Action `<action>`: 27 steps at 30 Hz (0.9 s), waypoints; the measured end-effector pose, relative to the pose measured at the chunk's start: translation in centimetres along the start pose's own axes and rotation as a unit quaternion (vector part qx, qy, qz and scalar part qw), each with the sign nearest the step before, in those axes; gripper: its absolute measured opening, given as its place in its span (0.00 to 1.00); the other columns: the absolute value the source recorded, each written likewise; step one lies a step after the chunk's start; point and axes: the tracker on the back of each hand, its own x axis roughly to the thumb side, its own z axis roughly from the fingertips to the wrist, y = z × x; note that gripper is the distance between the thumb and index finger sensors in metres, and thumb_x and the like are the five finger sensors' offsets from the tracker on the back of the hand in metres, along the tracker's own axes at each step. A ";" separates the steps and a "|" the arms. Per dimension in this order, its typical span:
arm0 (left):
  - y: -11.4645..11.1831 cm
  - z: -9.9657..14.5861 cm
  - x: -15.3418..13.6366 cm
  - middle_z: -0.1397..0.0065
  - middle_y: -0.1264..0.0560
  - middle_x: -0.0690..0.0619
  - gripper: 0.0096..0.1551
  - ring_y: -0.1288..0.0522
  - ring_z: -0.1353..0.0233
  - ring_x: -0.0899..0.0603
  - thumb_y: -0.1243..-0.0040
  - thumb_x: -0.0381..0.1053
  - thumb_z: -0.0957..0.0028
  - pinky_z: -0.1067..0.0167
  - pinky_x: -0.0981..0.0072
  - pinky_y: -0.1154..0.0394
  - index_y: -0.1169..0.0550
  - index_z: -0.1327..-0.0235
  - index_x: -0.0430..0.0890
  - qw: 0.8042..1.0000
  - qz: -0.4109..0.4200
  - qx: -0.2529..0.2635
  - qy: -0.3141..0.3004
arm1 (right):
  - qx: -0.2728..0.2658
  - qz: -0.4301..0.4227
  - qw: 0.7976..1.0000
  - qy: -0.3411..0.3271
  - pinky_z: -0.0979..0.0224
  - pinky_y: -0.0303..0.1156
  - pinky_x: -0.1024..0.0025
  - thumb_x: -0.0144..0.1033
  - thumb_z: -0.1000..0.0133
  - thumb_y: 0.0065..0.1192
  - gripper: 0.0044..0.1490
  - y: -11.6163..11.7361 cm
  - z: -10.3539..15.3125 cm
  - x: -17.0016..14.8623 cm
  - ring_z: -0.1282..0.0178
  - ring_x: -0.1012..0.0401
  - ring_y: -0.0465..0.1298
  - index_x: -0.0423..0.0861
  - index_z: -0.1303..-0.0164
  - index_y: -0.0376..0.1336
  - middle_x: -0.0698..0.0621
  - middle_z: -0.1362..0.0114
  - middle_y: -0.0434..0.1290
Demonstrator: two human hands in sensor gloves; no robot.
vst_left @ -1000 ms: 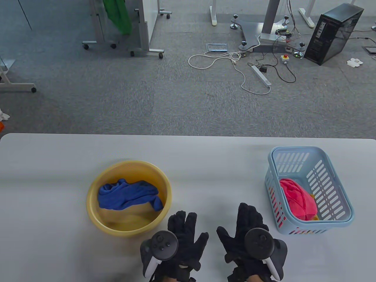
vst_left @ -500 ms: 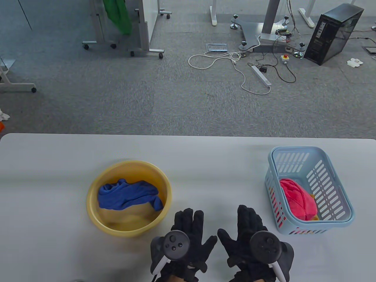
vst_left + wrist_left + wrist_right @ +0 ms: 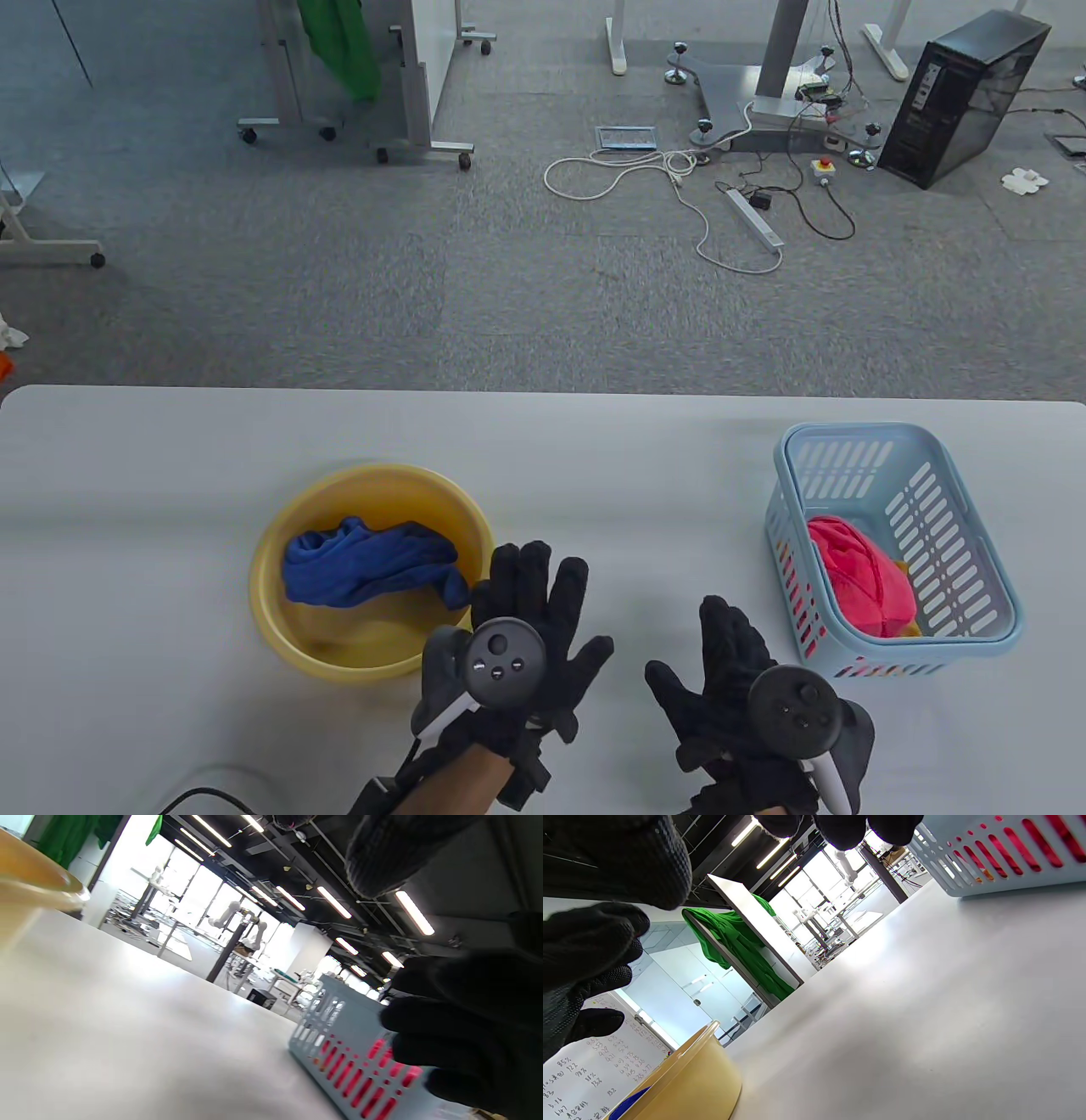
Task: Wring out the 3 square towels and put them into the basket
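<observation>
A white table (image 3: pixel 170 509) fills the lower half of the table view. The yellow basin (image 3: pixel 280 628) at lower left holds a blue towel (image 3: pixel 365 564). The basket (image 3: pixel 976 543) at right holds a pink towel (image 3: pixel 861 577). The left hand (image 3: pixel 530 632), fingers spread and empty, overlaps the basin's right rim. The right hand (image 3: pixel 730 679) at bottom centre-right is flat and empty.

Both hands (image 3: pixel 534 628) (image 3: pixel 721 688) empty, fingers extended, apart.

Left hand (image 3: pixel 534 628) and right hand (image 3: pixel 730 688) in black knit gloves, dotted grip palms, round dark grey trackers with white handles, black cable near left wrist
</observation>
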 end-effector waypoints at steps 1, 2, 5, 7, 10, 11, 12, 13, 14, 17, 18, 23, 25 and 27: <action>0.8 -0.5 -0.6 0.15 0.62 0.41 0.49 0.69 0.17 0.30 0.37 0.64 0.40 0.29 0.23 0.61 0.47 0.14 0.52 1.000 -0.014 -0.004 0.015 | -0.001 -0.001 1.000 -0.001 0.24 0.38 0.23 0.60 0.41 0.70 0.63 -0.1 0.0 0.0 0.19 0.27 0.44 0.41 0.13 0.39 0.29 0.15 0.43; 1.6 -0.8 -1.2 0.15 0.61 0.41 0.49 0.69 0.17 0.30 0.37 0.64 0.40 0.29 0.23 0.61 0.47 0.14 0.52 0.999 -0.025 -0.003 0.027 | 0.001 -0.006 1.000 -0.001 0.24 0.38 0.23 0.60 0.41 0.70 0.63 -0.1 0.0 0.0 0.19 0.27 0.44 0.40 0.13 0.39 0.29 0.15 0.43; 3.7 -1.7 -2.8 0.14 0.60 0.41 0.48 0.67 0.17 0.29 0.37 0.64 0.40 0.29 0.23 0.60 0.46 0.14 0.52 0.998 -0.038 0.011 0.056 | 0.001 -0.012 1.000 -0.002 0.24 0.38 0.23 0.60 0.41 0.69 0.63 -0.3 0.0 0.0 0.19 0.27 0.44 0.41 0.13 0.40 0.29 0.15 0.42; 5.0 -2.4 -4.1 0.14 0.55 0.42 0.46 0.64 0.15 0.30 0.37 0.63 0.42 0.29 0.23 0.59 0.43 0.15 0.52 0.999 -0.025 0.039 0.029 | -0.005 -0.007 1.000 -0.004 0.24 0.38 0.23 0.60 0.41 0.70 0.62 -0.3 0.0 -0.1 0.19 0.27 0.43 0.40 0.13 0.40 0.28 0.15 0.41; 6.2 -3.1 -5.6 0.14 0.53 0.42 0.45 0.62 0.15 0.31 0.37 0.62 0.42 0.29 0.24 0.59 0.41 0.15 0.53 0.996 -0.061 0.031 0.057 | 0.005 -0.009 1.000 -0.005 0.24 0.38 0.23 0.60 0.41 0.69 0.62 -0.2 -0.1 -0.1 0.19 0.27 0.43 0.41 0.13 0.39 0.28 0.15 0.41; 6.5 -3.4 -6.3 0.13 0.53 0.42 0.45 0.62 0.14 0.31 0.36 0.62 0.42 0.29 0.24 0.59 0.41 0.15 0.53 0.994 -0.074 0.022 0.072 | 0.003 -0.012 1.000 -0.005 0.24 0.38 0.23 0.60 0.41 0.69 0.63 -0.2 -0.1 -0.1 0.19 0.27 0.43 0.41 0.13 0.38 0.28 0.15 0.41; 6.6 -3.6 -6.7 0.13 0.53 0.43 0.44 0.62 0.14 0.31 0.36 0.61 0.42 0.29 0.24 0.59 0.41 0.15 0.53 0.993 -0.082 0.018 0.080 | 0.001 -0.013 1.000 -0.005 0.24 0.38 0.23 0.60 0.41 0.69 0.63 -0.2 -0.1 -0.1 0.19 0.27 0.43 0.41 0.13 0.37 0.28 0.15 0.41; 6.6 -3.9 -7.4 0.13 0.52 0.43 0.45 0.62 0.14 0.31 0.36 0.61 0.42 0.29 0.24 0.59 0.41 0.15 0.53 0.991 -0.092 0.009 0.093 | 0.001 -0.014 1.000 -0.005 0.24 0.38 0.23 0.60 0.41 0.69 0.64 -0.3 -0.1 -0.1 0.19 0.27 0.43 0.41 0.13 0.37 0.28 0.15 0.41; 6.6 -4.2 -8.1 0.13 0.52 0.43 0.45 0.60 0.14 0.31 0.35 0.61 0.43 0.29 0.23 0.58 0.41 0.15 0.53 0.989 -0.099 0.000 0.105 | 0.001 -0.015 1.000 -0.005 0.23 0.38 0.23 0.60 0.40 0.69 0.64 -0.3 -0.1 -0.1 0.19 0.27 0.43 0.41 0.13 0.37 0.28 0.15 0.40; 6.3 -4.8 -9.3 0.13 0.50 0.44 0.44 0.59 0.14 0.31 0.32 0.59 0.44 0.28 0.23 0.58 0.38 0.16 0.54 0.984 -0.117 -0.022 0.133 | -0.001 -0.018 1.000 -0.003 0.24 0.38 0.23 0.60 0.41 0.69 0.63 -0.5 -0.1 -0.3 0.19 0.27 0.43 0.41 0.13 0.37 0.28 0.15 0.40; 6.1 -5.2 -9.9 0.13 0.48 0.44 0.44 0.58 0.14 0.31 0.31 0.57 0.44 0.29 0.23 0.58 0.37 0.16 0.55 0.978 -0.136 -0.046 0.149 | -0.001 -0.017 1.000 -0.002 0.24 0.38 0.23 0.60 0.41 0.69 0.63 -0.5 -0.1 -0.3 0.19 0.27 0.43 0.41 0.13 0.38 0.28 0.15 0.40; 4.8 -6.4 -11.4 0.13 0.44 0.45 0.42 0.56 0.13 0.32 0.25 0.52 0.48 0.28 0.23 0.58 0.31 0.20 0.59 0.960 -0.171 -0.132 0.180 | 0.004 -0.012 1.000 -0.001 0.24 0.38 0.23 0.60 0.41 0.69 0.63 -0.3 -0.1 -0.3 0.19 0.27 0.43 0.41 0.13 0.38 0.28 0.15 0.40; 4.0 -6.8 -11.9 0.14 0.42 0.45 0.41 0.55 0.13 0.32 0.23 0.52 0.50 0.28 0.23 0.58 0.28 0.21 0.57 0.961 -0.157 -0.143 0.179 | -0.002 -0.024 1.000 -0.007 0.24 0.38 0.23 0.60 0.41 0.69 0.64 -0.2 -0.1 -0.2 0.19 0.27 0.43 0.41 0.13 0.37 0.29 0.15 0.41; 3.3 -7.2 -12.2 0.13 0.43 0.44 0.42 0.56 0.13 0.32 0.22 0.51 0.50 0.28 0.22 0.58 0.28 0.21 0.58 0.952 -0.171 -0.172 0.187 | -0.006 -0.036 0.999 -0.013 0.23 0.39 0.23 0.60 0.41 0.69 0.64 -0.1 0.0 0.0 0.19 0.27 0.44 0.41 0.13 0.37 0.29 0.15 0.42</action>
